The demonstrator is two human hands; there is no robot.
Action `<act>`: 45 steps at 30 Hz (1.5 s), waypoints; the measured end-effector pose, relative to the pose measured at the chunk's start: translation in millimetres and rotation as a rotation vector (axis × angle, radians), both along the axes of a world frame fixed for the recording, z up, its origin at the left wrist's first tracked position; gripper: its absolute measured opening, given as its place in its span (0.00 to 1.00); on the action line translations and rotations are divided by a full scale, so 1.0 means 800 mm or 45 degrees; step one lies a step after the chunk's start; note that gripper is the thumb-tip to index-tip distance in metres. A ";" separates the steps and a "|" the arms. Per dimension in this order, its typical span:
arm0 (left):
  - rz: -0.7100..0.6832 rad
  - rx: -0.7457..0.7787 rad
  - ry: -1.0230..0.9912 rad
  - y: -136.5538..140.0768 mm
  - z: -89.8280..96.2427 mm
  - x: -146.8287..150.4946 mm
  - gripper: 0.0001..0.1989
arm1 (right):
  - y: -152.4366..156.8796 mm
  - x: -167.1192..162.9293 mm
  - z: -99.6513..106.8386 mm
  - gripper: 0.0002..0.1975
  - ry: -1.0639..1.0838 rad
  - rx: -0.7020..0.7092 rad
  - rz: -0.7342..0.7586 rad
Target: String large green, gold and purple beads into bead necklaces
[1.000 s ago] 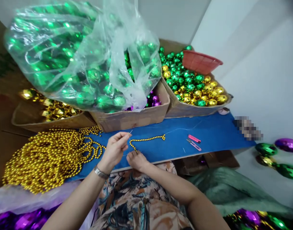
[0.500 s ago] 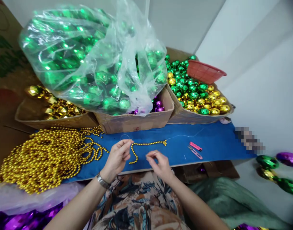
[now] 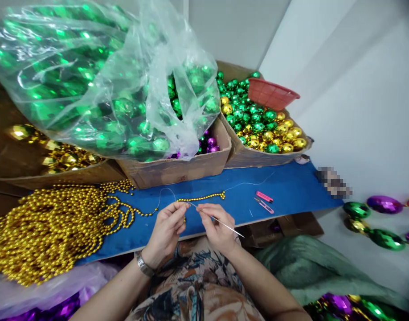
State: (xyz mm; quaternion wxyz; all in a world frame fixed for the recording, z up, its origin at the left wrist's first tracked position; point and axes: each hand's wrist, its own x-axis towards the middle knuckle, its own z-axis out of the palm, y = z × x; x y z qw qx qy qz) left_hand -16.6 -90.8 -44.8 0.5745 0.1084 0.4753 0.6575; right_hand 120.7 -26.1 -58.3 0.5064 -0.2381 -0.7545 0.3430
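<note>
Needle (image 3: 229, 227), one, in right hand (image 3: 219, 227)

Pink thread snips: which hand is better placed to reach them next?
Likely the right hand: the pink thread snips lie on its side, nearer than to the left hand, though it holds a long needle.

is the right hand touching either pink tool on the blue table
Apart: the head view shows blue table between the right hand and both pink tools.
</note>
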 end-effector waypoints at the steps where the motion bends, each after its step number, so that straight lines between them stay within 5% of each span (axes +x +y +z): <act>1: -0.002 -0.001 0.003 0.000 0.000 0.000 0.12 | 0.000 0.001 0.000 0.09 -0.002 0.003 0.000; 19: -0.022 0.003 0.030 0.002 -0.003 0.002 0.09 | 0.001 0.007 0.001 0.12 -0.079 0.187 -0.012; 45: -0.020 0.012 -0.068 0.006 -0.007 0.004 0.10 | -0.001 0.005 -0.006 0.13 -0.074 0.225 0.004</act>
